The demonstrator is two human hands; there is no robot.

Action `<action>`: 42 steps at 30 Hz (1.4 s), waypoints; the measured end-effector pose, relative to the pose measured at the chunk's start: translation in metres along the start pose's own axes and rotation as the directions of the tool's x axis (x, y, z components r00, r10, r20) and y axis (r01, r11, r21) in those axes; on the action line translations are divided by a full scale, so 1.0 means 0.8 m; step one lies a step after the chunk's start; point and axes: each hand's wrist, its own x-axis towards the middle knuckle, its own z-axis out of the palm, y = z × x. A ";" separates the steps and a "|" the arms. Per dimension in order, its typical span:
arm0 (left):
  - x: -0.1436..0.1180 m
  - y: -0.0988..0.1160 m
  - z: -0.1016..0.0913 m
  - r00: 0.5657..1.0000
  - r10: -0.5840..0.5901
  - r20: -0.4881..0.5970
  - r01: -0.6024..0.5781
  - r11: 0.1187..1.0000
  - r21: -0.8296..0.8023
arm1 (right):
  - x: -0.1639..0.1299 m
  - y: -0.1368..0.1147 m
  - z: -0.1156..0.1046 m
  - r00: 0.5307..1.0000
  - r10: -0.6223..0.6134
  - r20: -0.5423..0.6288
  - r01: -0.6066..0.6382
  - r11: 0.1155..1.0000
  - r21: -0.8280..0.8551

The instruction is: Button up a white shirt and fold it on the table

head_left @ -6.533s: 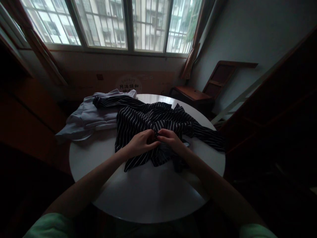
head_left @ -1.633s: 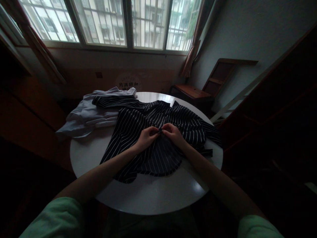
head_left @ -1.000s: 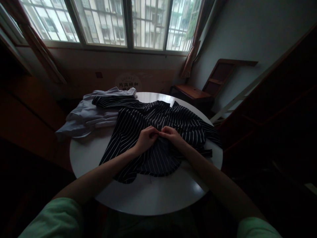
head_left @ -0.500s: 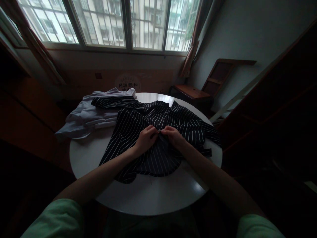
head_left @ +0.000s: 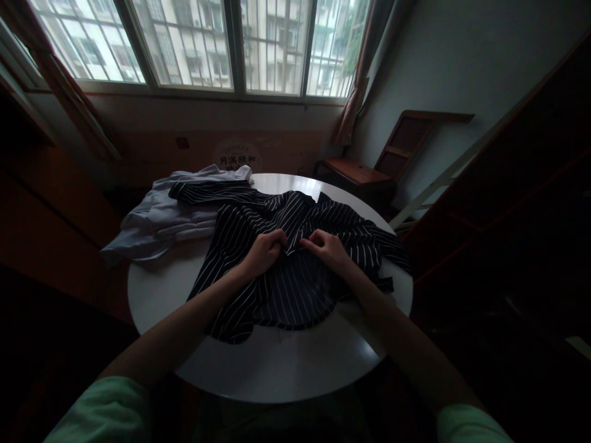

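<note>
- Left hand (head_left: 266, 251): grip drawn together, apparently clamped on the front edge (head_left: 290, 250) of the dark striped shirt (head_left: 235, 231).
- Right hand (head_left: 325, 248): grip with thumb and bent forefinger near each other at the facing side of the same edge; cannot tell whether clamped on cloth or only resting against it.
- Between both hands: a short, light-striped fold of the front edge; any button or buttonhole too dark and small to make out.
- Likely fault at this point: slipping of the fold, from a light or one-sided hold; also puckering or misalignment of the two fronts, from uneven pull between left and right.
- Below the hands: shirt fronts parted, with the bluish inner panel (head_left: 295, 292) exposed down to a curved hem (head_left: 295, 326); possible snagging of this layer, from pinching too deep.
- Farther out: dark striped shirt spread rumpled across the middle of the round white worktop (head_left: 277, 378), one sleeve (head_left: 212, 192) lying over a pale garment (head_left: 159, 212) at left, the other sleeve (head_left: 392, 246) reaching the right rim; possible dragging of the pale garment, from a hard tug on the overlapping sleeve.
- Beyond the worktop: wooden chair (head_left: 357, 171) at right, barred window (head_left: 194, 43) behind.
</note>
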 end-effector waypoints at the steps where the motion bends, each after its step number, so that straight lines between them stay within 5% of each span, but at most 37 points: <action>1: -0.001 0.002 0.001 0.999 -0.003 0.047 0.003 1.000 0.008 | -0.003 -0.002 0.005 0.997 -0.070 -0.037 0.066 0.994 -0.089; 7: -0.005 0.018 -0.005 0.975 -0.013 0.224 -0.006 0.996 0.086 | -0.011 -0.012 0.015 0.898 -0.438 0.044 0.433 0.861 -0.266; 16: -0.009 0.003 0.013 0.987 -0.163 0.012 0.140 0.882 0.450 | -0.010 -0.015 0.021 0.995 -0.072 -0.069 0.079 0.990 0.118; 21: -0.011 0.002 0.019 0.983 -0.173 -0.054 0.179 0.874 0.452 | -0.007 -0.016 0.020 0.994 0.094 -0.053 -0.064 0.908 0.414; 26: -0.009 -0.001 0.023 0.986 -0.168 0.010 0.156 0.935 0.317 | -0.009 -0.016 0.025 0.981 0.180 0.068 -0.185 0.781 0.597; 31: -0.006 -0.009 0.028 0.989 -0.142 0.044 0.137 0.986 0.094 | -0.010 -0.013 0.029 0.979 0.182 0.090 -0.198 0.754 0.626; 42: -0.014 -0.016 0.042 0.987 -0.153 0.041 0.150 0.986 0.068 | -0.006 -0.005 0.038 0.992 0.127 0.024 -0.125 0.895 0.429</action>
